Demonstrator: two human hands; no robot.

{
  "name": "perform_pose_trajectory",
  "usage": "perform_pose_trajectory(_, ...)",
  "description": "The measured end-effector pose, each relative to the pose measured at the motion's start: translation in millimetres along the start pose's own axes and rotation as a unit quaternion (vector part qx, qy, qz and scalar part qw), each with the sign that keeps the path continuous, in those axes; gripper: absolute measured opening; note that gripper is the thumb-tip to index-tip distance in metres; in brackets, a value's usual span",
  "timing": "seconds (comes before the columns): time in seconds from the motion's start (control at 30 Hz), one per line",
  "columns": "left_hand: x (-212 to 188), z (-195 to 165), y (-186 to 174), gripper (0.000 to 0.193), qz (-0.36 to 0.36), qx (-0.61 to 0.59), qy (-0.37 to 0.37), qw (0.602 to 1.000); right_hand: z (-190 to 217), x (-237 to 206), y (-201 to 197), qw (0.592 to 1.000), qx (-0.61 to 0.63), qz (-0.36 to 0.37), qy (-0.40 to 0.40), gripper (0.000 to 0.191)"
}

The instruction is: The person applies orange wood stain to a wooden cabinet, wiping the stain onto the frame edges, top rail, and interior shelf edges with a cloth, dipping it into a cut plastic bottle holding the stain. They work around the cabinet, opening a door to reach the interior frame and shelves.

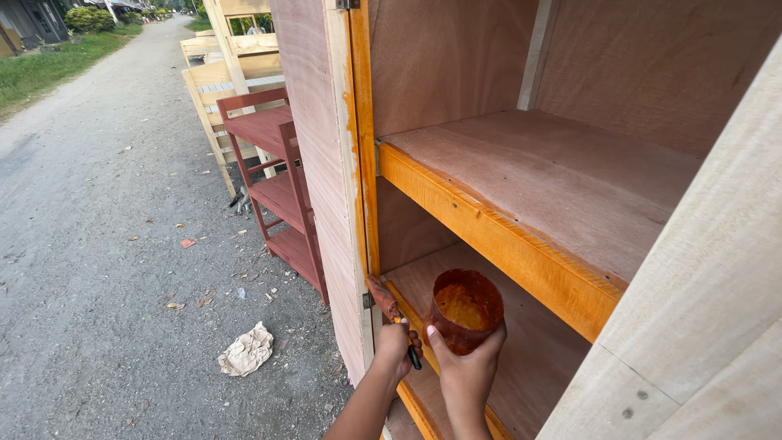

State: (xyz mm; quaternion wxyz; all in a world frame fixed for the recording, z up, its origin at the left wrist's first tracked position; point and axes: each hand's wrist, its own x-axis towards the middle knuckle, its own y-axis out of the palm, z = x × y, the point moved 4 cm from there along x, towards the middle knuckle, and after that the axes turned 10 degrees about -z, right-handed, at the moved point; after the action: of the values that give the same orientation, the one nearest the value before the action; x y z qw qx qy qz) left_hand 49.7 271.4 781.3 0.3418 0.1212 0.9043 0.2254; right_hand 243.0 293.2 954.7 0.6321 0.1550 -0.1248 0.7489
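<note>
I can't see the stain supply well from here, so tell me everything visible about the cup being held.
The cup is a small round container, stained dark reddish-brown outside and in, looking like plastic. It is open-topped and tilted toward the camera, showing orange-brown liquid pooled inside. The right hand grips it from below, fingers wrapped around its base. It hangs in front of the cabinet's lower shelf, just right of the brush in the left hand.

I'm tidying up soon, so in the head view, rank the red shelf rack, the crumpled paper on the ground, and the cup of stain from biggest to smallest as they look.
1. Red shelf rack.
2 and 3. Cup of stain, in the right hand, and crumpled paper look alike; the cup is nearer the camera, so no ranking.
</note>
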Motion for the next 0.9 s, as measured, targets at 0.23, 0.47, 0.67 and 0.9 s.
perform_pose_trajectory(0.23,14.2,-1.3,0.0,0.012,-0.010,-0.011,-0.022,1.000,-27.2,9.2,19.7,1.000,-0.016,-0.011,-0.017,0.103)
perform_pose_trajectory(0.47,58.5,-37.8,41.7,0.006,-0.037,-0.010,0.019,0.999,-50.9,21.3,38.1,0.995,-0.092,0.033,0.022,0.108)
perform_pose_trajectory(0.67,32.7,-61.1,57.4,0.015,-0.178,0.260,0.244,0.917,-64.7,19.6,38.6,0.988,-0.101,0.060,0.103,0.117)
perform_pose_trajectory(0.9,-47.4,-138.6,70.6,0.022,-0.202,0.448,0.500,0.713,-39.7,-24.3,3.2,0.994,-0.083,-0.047,-0.054,0.100)
